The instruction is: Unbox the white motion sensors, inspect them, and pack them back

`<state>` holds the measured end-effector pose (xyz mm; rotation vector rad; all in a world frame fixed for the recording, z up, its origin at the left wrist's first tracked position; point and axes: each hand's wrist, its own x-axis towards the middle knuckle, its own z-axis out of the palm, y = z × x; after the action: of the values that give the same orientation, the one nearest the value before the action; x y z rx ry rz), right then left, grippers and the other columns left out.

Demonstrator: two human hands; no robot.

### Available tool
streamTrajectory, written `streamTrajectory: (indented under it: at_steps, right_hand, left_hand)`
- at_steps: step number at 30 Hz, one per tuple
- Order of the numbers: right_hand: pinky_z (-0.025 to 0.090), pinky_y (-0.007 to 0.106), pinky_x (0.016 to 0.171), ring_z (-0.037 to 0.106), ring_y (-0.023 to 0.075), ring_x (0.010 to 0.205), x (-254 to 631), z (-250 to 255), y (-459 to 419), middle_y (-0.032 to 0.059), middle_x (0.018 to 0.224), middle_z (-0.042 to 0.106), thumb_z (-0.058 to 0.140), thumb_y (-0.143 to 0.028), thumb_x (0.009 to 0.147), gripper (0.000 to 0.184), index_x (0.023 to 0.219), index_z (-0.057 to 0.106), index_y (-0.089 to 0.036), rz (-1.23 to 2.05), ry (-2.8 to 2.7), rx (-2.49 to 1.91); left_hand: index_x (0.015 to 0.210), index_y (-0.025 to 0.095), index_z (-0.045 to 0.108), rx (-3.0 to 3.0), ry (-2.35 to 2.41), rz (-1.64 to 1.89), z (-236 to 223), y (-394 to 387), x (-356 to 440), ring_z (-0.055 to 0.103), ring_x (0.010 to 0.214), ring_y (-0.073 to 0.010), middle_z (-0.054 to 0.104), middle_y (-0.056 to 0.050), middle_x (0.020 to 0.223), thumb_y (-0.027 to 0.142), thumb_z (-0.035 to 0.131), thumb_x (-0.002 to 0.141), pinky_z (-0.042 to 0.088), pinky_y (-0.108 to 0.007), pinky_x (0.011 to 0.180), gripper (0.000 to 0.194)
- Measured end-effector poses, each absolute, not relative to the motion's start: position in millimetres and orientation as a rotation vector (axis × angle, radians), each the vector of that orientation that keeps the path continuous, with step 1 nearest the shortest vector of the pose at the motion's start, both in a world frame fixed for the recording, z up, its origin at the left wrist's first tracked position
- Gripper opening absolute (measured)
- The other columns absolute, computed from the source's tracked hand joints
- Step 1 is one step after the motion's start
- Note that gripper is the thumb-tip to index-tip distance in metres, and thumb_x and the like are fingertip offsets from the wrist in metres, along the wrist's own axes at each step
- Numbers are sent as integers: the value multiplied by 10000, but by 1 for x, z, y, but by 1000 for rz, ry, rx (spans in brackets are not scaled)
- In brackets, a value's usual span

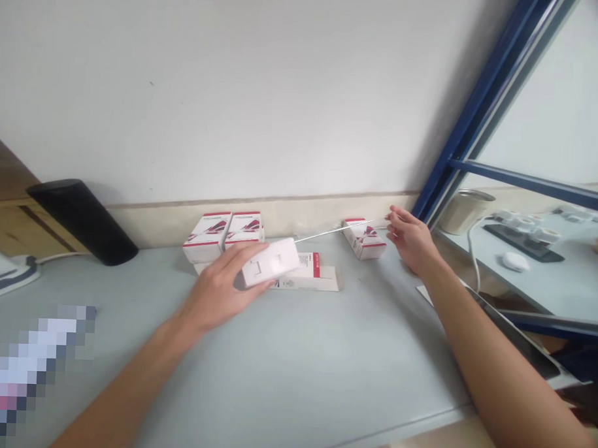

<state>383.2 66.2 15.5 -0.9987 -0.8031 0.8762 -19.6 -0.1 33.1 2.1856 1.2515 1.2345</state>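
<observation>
Left hand (218, 286) gripping white device (271, 263) above grey table (294, 367), right hand (410, 239) pinching its straight white strand (323, 234), small box (369, 248) behind strand, device partly hiding opened carton (319, 280), red-edged boxes (208, 232), black cylinder (86, 223) near wall (283, 106)

A plain white wall (293, 99) rises behind a pale blue-grey table (314, 362); a blue frame (463, 125) slants at right.

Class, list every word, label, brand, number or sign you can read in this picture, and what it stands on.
None can be read clearly enough to quote.
Leftmost red-trimmed box: dark lettering, too blurred.
Red-trimmed box beside it: dark lettering, too blurred.
Red-trimmed box near the right hand: print, too small.
Flat white packaging with a red band: lettering, too small.
White handheld device: no readable text.
</observation>
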Motion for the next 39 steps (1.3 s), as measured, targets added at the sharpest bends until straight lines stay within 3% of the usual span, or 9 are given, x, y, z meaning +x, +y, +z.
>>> streamTrajectory:
  at_steps: [4, 8, 12, 19, 23, 25, 29, 35, 39]
  right_hand:
    - [448, 183, 514, 512, 81, 630, 385, 14, 67, 14, 906, 745, 920, -195, 596, 397, 956, 768, -259, 843, -733, -961]
    - [419, 201, 508, 500, 88, 616, 381, 17, 66, 12, 874, 750, 881, -184, 600, 342, 905, 743, -255, 751, -726, -989]
    - [370, 213, 502, 493, 90, 610, 376, 19, 67, 13, 857, 733, 849, -215, 596, 324, 886, 707, -237, 652, -743, -1047]
    - [326, 198, 502, 496, 92, 614, 377, 18, 70, -7, 829, 704, 837, -247, 588, 399, 928, 628, -236, 556, -677, -1121]
    - [348, 193, 523, 539, 102, 680, 374, 19, 68, 1, 888, 709, 852, -310, 595, 398, 925, 640, -236, 563, -700, -1121]
    - [362, 196, 535, 528, 93, 666, 372, 21, 67, -5, 885, 703, 855, -348, 600, 400, 927, 655, -234, 601, -735, -1104]
    - [369, 198, 548, 516, 87, 650, 369, 23, 64, -8, 851, 690, 860, -377, 607, 420, 951, 669, -229, 662, -778, -1073]
    - [359, 217, 545, 511, 103, 648, 369, 22, 65, -21, 795, 642, 817, -342, 665, 320, 919, 663, -224, 518, -763, -1091]
    - [426, 258, 615, 558, 130, 681, 356, 21, 65, -27, 764, 615, 777, -308, 741, 206, 894, 671, -223, 317, -870, -1128]
  left_hand:
    - [1294, 296, 705, 2396, 1267, 1248, 29, 5, -27, 599, 1274, -348, 683, -95, 1350, 408, 823, 843, 381, -506, 1191, 480]
    - [1293, 271, 711, 2551, 1259, 1210, 28, 9, -32, 619, 1279, -350, 706, -110, 1340, 429, 814, 853, 376, -509, 1203, 479]
    - [1266, 268, 732, 2650, 1186, 1288, 26, 13, -35, 682, 1212, -347, 748, -107, 1294, 397, 849, 824, 470, -506, 1130, 476]
    - [1374, 252, 655, 3064, 818, 1462, 27, 13, -30, 761, 1056, -272, 790, -81, 1223, 271, 863, 809, 592, -379, 944, 602]
    - [1251, 239, 717, 2647, 1050, 1451, 36, -2, -19, 744, 1050, -281, 788, -82, 1198, 377, 841, 815, 586, -370, 901, 474]
    - [1096, 221, 753, 2194, 1233, 1315, 40, -8, -14, 731, 942, -269, 799, -87, 1079, 510, 715, 898, 574, -355, 809, 353]
    - [809, 193, 686, 1362, 1082, 787, 44, -12, -4, 565, 566, -187, 696, -75, 640, 644, 431, 995, 475, -303, 596, 550]
    - [930, 186, 684, 873, 830, 690, 43, -17, 7, 544, 547, -183, 646, -72, 602, 573, 522, 993, 434, -283, 556, 424]
    - [1003, 169, 714, 773, 737, 744, 39, -21, 11, 555, 602, -183, 619, -62, 631, 513, 527, 1020, 469, -293, 605, 392]
